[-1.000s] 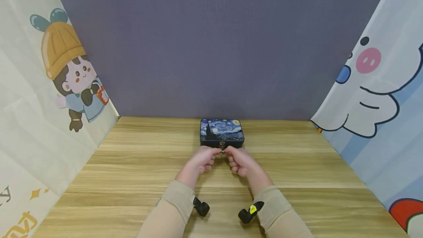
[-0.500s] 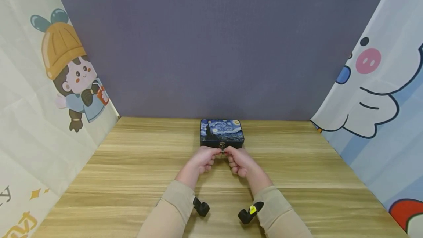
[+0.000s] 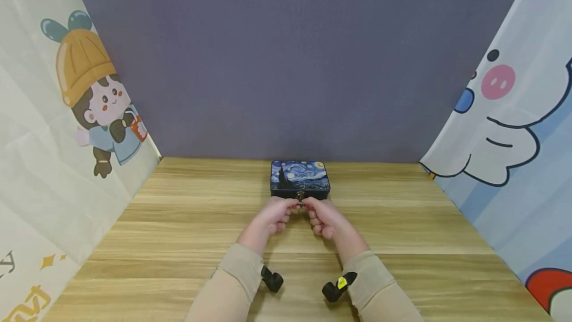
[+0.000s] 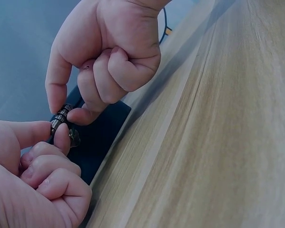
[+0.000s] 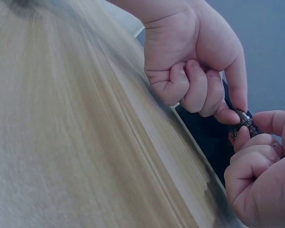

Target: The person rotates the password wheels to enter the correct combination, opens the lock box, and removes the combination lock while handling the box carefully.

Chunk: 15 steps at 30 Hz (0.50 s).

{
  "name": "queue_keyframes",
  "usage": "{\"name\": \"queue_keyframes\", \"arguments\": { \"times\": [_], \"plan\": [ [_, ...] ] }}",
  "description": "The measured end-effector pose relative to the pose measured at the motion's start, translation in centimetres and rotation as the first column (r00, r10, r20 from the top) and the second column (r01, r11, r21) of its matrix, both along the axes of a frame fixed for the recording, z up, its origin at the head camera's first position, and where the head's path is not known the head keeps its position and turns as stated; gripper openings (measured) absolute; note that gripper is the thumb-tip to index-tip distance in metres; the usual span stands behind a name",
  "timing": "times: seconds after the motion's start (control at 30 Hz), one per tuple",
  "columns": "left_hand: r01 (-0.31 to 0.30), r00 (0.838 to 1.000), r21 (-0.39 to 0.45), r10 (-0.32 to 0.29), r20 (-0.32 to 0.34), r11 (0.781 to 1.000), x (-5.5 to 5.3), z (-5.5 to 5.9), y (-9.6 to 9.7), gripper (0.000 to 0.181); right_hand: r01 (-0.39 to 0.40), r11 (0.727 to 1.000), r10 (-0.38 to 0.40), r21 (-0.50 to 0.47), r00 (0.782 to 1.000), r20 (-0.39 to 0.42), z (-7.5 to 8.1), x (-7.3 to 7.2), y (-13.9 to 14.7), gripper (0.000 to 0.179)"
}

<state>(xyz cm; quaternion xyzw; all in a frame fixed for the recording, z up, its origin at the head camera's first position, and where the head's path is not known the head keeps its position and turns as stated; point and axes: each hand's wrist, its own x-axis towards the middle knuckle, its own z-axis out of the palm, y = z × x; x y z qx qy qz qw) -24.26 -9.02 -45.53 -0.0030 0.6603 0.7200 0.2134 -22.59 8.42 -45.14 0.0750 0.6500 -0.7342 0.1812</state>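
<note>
A small rectangular tin box (image 3: pixel 299 176) with a swirling blue night-sky picture on its lid sits closed near the back of the table. At its front clasp is a small metal combination padlock (image 4: pixel 61 117) with ridged number rings. My left hand (image 3: pixel 276 213) pinches one end of the padlock between thumb and index finger. From the other side, my right hand (image 3: pixel 326 218) pinches the opposite end the same way. The other fingers of both hands are curled into the palms. The digits on the rings are too small to read, and the fingertips partly cover the lock.
The wooden table (image 3: pixel 214 262) runs back to a dark grey-purple panel (image 3: pixel 290 63) just behind the box. Printed cloths with cartoon figures hang at the left (image 3: pixel 35 163) and right (image 3: pixel 514 153). A black wrist camera (image 3: pixel 271 280) sits by the left cuff, another (image 3: pixel 335 289) by the right.
</note>
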Motion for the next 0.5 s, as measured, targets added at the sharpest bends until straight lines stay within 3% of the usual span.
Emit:
{"name": "queue_keyframes", "arguments": {
  "times": [0.5],
  "plan": [
    [0.005, 1.000, 0.024, -0.006, 0.010, 1.000, 0.16, 0.17, -0.05, 0.031, -0.009, 0.998, 0.011, -0.069, 1.000, 0.028, 0.55, 0.02, 0.56, 0.041]
  ]
}}
